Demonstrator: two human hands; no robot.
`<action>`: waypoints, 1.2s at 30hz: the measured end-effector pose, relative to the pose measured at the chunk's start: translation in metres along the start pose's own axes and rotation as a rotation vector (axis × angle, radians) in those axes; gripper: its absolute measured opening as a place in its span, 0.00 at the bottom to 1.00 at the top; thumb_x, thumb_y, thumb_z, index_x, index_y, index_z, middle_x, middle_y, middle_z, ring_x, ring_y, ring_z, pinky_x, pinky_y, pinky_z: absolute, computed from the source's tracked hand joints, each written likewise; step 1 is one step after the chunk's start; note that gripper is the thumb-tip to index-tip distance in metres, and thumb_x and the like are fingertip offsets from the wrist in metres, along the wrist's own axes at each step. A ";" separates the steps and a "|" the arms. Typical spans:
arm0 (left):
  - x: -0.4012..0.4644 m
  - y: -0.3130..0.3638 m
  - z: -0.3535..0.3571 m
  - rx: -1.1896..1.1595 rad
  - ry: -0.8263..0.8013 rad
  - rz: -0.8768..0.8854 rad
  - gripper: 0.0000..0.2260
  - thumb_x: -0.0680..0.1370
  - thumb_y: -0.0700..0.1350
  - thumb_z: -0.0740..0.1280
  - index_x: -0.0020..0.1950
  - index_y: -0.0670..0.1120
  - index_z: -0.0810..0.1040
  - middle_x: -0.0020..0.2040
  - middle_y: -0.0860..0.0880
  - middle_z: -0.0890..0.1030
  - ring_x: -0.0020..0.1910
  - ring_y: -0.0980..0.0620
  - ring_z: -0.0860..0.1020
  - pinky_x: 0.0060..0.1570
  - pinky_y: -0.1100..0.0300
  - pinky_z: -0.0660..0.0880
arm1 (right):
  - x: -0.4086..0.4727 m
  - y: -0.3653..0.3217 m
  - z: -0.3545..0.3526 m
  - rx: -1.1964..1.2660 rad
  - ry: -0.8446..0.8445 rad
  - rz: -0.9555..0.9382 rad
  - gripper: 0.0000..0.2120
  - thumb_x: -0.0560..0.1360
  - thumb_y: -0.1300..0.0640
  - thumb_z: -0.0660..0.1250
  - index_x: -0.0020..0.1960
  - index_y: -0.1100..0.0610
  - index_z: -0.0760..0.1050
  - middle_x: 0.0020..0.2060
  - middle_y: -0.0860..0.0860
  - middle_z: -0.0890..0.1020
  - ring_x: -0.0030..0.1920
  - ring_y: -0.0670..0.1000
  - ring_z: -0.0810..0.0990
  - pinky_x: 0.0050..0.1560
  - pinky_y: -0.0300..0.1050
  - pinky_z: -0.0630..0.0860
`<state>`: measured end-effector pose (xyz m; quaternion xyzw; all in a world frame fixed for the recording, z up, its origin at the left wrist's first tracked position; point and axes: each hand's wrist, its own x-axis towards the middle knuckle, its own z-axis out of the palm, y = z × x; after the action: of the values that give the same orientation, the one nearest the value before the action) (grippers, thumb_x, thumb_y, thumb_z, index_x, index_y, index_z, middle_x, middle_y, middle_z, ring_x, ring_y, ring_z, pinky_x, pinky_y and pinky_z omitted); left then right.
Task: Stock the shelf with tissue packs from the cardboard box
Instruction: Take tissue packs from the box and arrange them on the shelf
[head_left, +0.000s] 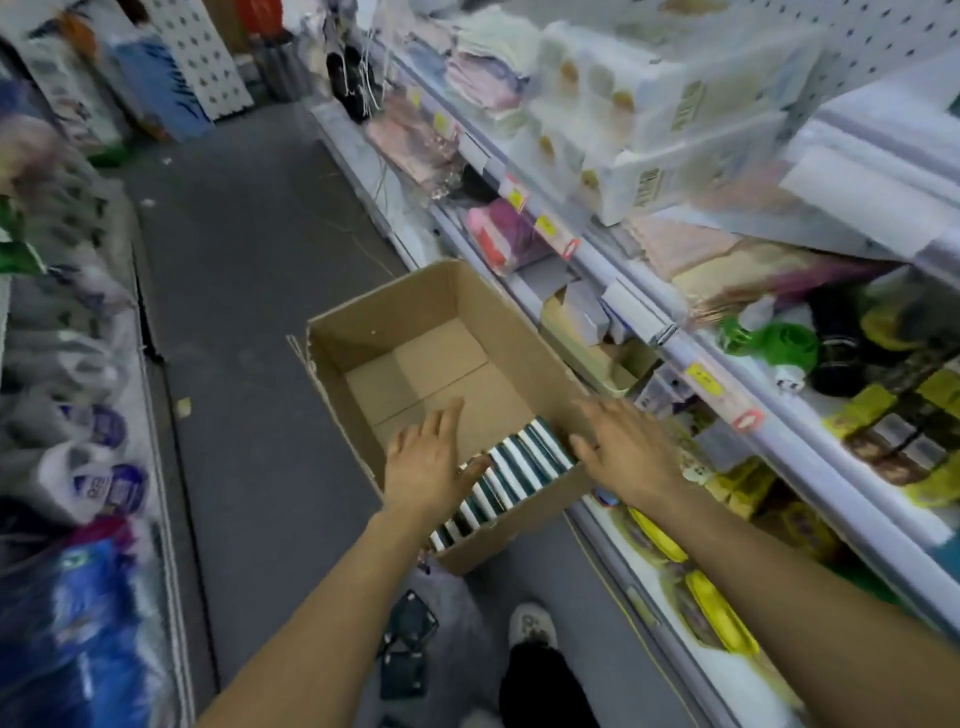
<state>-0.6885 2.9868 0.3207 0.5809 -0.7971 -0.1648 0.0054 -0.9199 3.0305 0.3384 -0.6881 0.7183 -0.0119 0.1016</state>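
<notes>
Two open hands, left hand (426, 462) and right hand (621, 449), over one cardboard box (395, 322).

Place: shop aisle, narrow, I'm looking down it.
Floor (249, 291): dark grey, dull, few pale scraps on it.
Right side: white shelving (769, 415), several tiers, yellow price tags (702, 376) w/ red clips along the edges.
Back panel: white pegboard (878, 31) top right, small dark holes.
Left side: low rack (156, 467), bagged goods in white, blue, purple plastic; blurry.
Far end: another pegboard panel (200, 57) leaning, blue pack beside it.
Light: even, cool, no hard shadows; picture edges smeared w/ motion.
</notes>
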 end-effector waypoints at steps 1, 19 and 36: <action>0.009 -0.003 0.009 -0.013 -0.028 -0.018 0.34 0.80 0.63 0.59 0.80 0.53 0.48 0.75 0.50 0.65 0.71 0.45 0.67 0.70 0.48 0.60 | 0.014 0.004 0.010 -0.005 -0.042 -0.004 0.21 0.80 0.50 0.58 0.72 0.52 0.66 0.63 0.53 0.75 0.64 0.56 0.72 0.55 0.49 0.71; 0.185 0.012 0.197 -0.115 -0.394 -0.139 0.15 0.81 0.54 0.62 0.63 0.49 0.76 0.60 0.46 0.78 0.60 0.45 0.74 0.59 0.51 0.69 | 0.156 0.049 0.193 0.034 -0.527 0.183 0.17 0.81 0.57 0.61 0.34 0.54 0.63 0.35 0.51 0.74 0.44 0.55 0.78 0.39 0.44 0.70; 0.156 0.010 0.096 -1.392 -0.172 -0.432 0.05 0.83 0.41 0.59 0.47 0.45 0.68 0.44 0.43 0.74 0.41 0.46 0.72 0.38 0.53 0.75 | 0.135 0.029 0.107 0.988 -0.160 0.170 0.11 0.80 0.51 0.63 0.39 0.51 0.72 0.44 0.44 0.75 0.49 0.45 0.76 0.53 0.46 0.71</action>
<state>-0.7674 2.8694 0.2040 0.5720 -0.3733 -0.6754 0.2780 -0.9359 2.9112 0.2110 -0.4956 0.6705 -0.2894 0.4703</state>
